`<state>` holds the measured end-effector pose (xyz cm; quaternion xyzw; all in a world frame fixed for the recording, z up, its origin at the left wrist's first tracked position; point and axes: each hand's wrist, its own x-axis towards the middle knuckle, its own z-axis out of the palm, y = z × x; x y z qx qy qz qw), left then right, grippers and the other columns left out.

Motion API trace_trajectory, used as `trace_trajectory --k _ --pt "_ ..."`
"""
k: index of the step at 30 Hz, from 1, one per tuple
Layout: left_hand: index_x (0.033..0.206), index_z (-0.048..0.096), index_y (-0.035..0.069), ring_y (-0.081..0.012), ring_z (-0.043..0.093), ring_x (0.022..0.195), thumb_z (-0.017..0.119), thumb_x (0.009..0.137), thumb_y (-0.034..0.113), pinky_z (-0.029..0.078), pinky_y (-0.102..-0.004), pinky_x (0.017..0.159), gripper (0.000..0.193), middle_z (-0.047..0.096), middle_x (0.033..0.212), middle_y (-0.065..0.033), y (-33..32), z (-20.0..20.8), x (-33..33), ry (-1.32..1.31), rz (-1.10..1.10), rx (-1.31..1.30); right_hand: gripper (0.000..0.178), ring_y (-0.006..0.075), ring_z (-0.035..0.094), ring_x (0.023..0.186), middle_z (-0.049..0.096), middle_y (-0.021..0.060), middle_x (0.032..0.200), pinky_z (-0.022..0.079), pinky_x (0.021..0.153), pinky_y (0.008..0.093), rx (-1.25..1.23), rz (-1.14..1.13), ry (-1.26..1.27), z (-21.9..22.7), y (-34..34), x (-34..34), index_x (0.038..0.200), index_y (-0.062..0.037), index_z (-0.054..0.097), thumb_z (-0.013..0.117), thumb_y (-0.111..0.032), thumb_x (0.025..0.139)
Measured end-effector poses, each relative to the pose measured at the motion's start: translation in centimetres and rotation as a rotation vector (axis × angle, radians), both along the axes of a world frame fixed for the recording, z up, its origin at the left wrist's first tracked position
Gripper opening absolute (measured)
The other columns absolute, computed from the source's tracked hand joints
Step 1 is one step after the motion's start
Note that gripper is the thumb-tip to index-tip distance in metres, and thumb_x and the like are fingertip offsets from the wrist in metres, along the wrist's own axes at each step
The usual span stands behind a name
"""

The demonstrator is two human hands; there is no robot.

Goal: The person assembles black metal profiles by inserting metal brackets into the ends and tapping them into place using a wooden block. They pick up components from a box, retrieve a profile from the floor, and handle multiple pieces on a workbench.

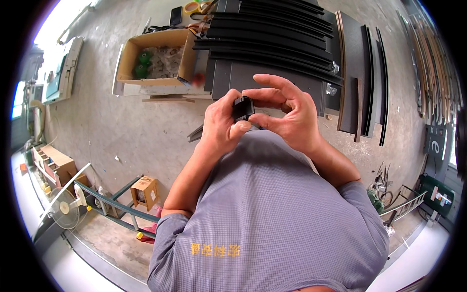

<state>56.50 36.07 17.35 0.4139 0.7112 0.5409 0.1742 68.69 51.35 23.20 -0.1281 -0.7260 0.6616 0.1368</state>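
In front of my chest, both hands meet at a short black part [243, 110] with raised edges, like a piece of channel profile. My left hand [221, 121] is closed around its left side, with the thumb near the lower edge. From the other side, my right hand [289, 109] pinches its right edge between the thumb and the fingers, while one finger sticks out away from it. A dark strip end [195, 133] shows to the left of my left wrist; whether it joins the held part is hidden by the hand.
Long black profiles [267, 34] lie stacked on the bench ahead. To their left stands an open cardboard box [185, 61] with green items and clear bags. A phone [176, 15] lies behind it. More panels [351, 73] lean at right; a green ladder-like frame [116, 207] is at lower left.
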Motion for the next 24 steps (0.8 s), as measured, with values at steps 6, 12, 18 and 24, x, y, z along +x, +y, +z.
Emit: trace_trajectory --k 6,12,18,24 --pt "0.096 0.056 0.002 -0.0381 0.064 0.071 0.052 0.082 0.090 0.050 -0.0433 0.064 0.089 0.060 0.075 -0.0153 0.0 0.0 -0.2 0.042 -0.015 -0.041 0.073 0.0256 0.073 0.113 0.074 0.0167 0.123 0.059 0.099 0.0361 -0.003 0.023 -0.024 0.1 0.4 -0.1 0.145 -0.0028 0.053 0.089 -0.006 0.081" --pt "0.095 0.056 0.002 -0.0408 0.064 0.072 0.053 0.086 0.080 0.050 -0.0454 0.065 0.078 0.060 0.075 -0.0163 -0.4 -0.2 -0.5 0.092 -0.045 -0.070 0.072 0.0226 0.073 0.110 0.075 0.0148 0.122 0.060 0.098 0.0362 -0.101 0.072 -0.088 0.2 1.2 -0.4 0.143 -0.0024 0.057 0.089 -0.002 0.079" --pt "0.092 0.055 0.002 -0.0409 0.062 0.070 0.066 0.081 0.049 0.050 -0.0435 0.064 0.050 0.060 0.074 -0.0172 -0.4 0.3 -0.4 0.069 -0.056 -0.111 0.063 0.0239 0.074 0.112 0.077 0.0143 0.117 0.059 0.100 0.0373 -0.107 0.065 -0.103 -0.1 1.3 -0.1 0.137 -0.0051 0.064 0.089 -0.006 0.079" --pt "0.100 0.063 -0.006 -0.0130 0.056 0.078 0.066 0.078 0.022 0.048 -0.0319 0.069 0.036 0.062 0.081 -0.0097 0.0 0.1 0.6 -0.267 -0.005 -0.040 0.058 0.0205 0.074 0.111 0.076 0.0125 0.122 0.059 0.099 0.0340 0.078 0.096 -0.028 -1.3 1.5 0.1 0.137 -0.0030 0.064 0.086 -0.006 0.084"
